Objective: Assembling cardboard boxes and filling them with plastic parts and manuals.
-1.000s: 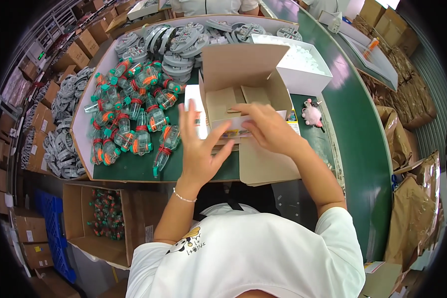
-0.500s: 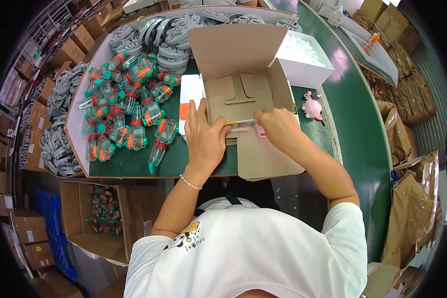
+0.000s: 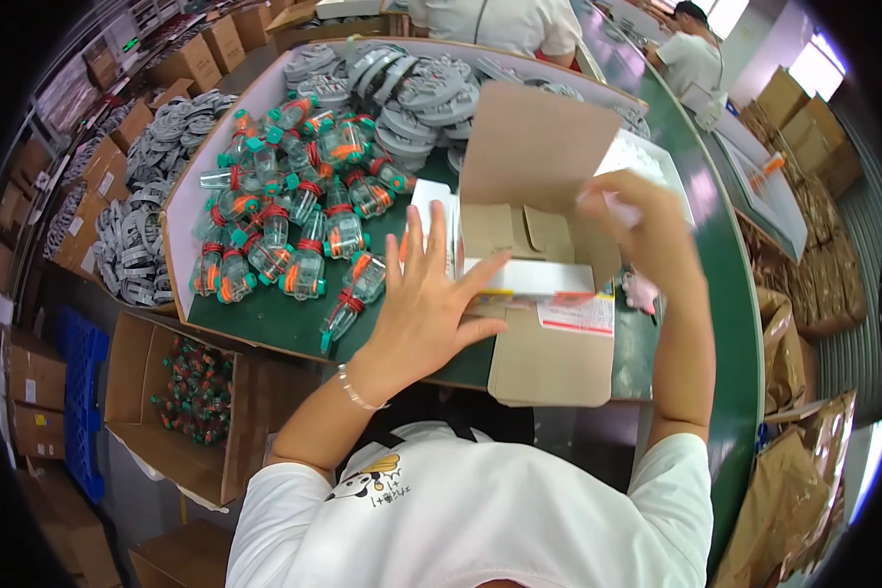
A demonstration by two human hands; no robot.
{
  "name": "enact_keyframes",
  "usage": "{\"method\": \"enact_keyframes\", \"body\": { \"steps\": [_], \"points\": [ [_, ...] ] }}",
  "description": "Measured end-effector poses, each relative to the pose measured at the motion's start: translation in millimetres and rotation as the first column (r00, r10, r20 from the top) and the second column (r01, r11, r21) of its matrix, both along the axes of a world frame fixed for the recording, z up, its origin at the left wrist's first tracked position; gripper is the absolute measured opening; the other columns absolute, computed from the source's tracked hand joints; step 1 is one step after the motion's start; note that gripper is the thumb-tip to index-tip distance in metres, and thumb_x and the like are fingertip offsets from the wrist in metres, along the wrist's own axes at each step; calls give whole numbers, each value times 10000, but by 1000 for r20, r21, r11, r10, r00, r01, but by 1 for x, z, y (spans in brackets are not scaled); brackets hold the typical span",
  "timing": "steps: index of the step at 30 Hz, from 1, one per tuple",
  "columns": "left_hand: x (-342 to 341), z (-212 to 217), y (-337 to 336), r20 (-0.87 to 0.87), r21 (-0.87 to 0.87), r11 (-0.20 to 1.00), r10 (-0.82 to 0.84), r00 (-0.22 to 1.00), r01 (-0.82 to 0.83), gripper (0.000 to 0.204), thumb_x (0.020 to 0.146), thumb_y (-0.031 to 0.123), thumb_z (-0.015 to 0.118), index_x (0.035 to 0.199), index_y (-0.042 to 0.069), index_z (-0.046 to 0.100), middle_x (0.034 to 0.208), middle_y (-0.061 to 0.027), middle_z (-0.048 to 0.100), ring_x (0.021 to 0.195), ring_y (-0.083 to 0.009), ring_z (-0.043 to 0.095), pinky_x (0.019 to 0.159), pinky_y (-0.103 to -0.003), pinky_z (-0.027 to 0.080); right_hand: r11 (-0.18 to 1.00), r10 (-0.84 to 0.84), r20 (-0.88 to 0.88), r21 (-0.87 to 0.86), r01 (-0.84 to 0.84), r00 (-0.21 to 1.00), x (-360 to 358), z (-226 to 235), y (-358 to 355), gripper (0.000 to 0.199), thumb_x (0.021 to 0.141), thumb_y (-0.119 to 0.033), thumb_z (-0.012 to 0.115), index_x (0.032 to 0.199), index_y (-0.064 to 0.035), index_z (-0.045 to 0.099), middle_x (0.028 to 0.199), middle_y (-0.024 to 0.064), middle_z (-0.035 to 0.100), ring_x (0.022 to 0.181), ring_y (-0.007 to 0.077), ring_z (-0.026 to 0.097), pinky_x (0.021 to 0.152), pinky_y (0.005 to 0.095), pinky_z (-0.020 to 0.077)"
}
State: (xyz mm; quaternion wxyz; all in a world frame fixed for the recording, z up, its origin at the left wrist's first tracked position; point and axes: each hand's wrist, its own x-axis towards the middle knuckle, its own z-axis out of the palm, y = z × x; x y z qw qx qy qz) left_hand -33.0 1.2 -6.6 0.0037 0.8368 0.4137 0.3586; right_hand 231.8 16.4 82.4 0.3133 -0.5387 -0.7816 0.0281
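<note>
An open brown cardboard box [image 3: 539, 122] stands in front of me with its lid raised at the back and its front flap [image 3: 549, 367] hanging down. Along its front side lies a slim white carton [image 3: 534, 277] with coloured edging. My left hand [image 3: 423, 304] has its fingers spread at the box's front left corner, the index fingertip by the carton's left end. Above the box's right side, my right hand [image 3: 647, 220] is blurred, its fingers curled around something small and pale. A white label with a red stripe [image 3: 580, 316] shows below the carton.
Clear bottle-shaped toys with green caps [image 3: 304, 260] pile up on the green table [image 3: 235, 318]. Behind them lie grey disc-shaped parts [image 3: 431, 88]. A white box [image 3: 671, 176] stands right, near a pink plush toy [image 3: 640, 291]. A carton of bottles [image 3: 127, 387] is lower left.
My right hand has lifted from the box's front edge up and to the right. My left hand's fingers have spread. The white carton at the front now shows plainly, and the view has shifted.
</note>
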Motion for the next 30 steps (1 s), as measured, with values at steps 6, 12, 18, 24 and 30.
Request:
{"method": "enact_keyframes", "body": {
  "steps": [6,12,18,24,30],
  "points": [
    [-33,52,85,164,14,989,-151,975,150,465,855,280,751,1241,54,623,1305,-203,588,1244,-398,522,1053,-474,415,940,-340,124,78,332,932,170,-43,124,242,842,-214,756,1017,-46,750,921,161,742,803,265,713,753,360,546],
    [-34,7,253,177,72,980,170,969,-185,324,853,222,732,1067,0,632,1118,-228,647,1072,-396,605,923,-465,497,915,-252,259,-249,316,932,188,-94,164,295,785,-150,753,1063,-50,746,860,147,740,783,247,708,732,350,544],
    [-16,-11,303,-12,-69,899,432,902,-432,253,872,173,684,1068,14,669,885,-232,708,822,-446,676,761,-518,536,822,-364,247,-370,434,898,184,-93,162,283,739,-151,762,1018,-101,763,895,114,759,847,243,725,768,389,546],
    [-33,1,295,158,100,930,335,929,-353,199,872,134,681,1024,6,662,836,-213,703,768,-428,681,724,-481,552,846,-379,76,-375,378,922,200,-110,166,226,736,-151,761,950,-77,753,870,80,755,800,236,718,743,364,547],
    [-56,63,183,407,171,972,80,910,-162,137,859,17,655,996,2,650,959,-130,726,891,-398,691,769,-435,553,875,-466,67,-115,471,882,186,-93,146,215,765,-104,753,959,-12,736,846,108,742,778,181,698,709,316,542]
  ]
}}
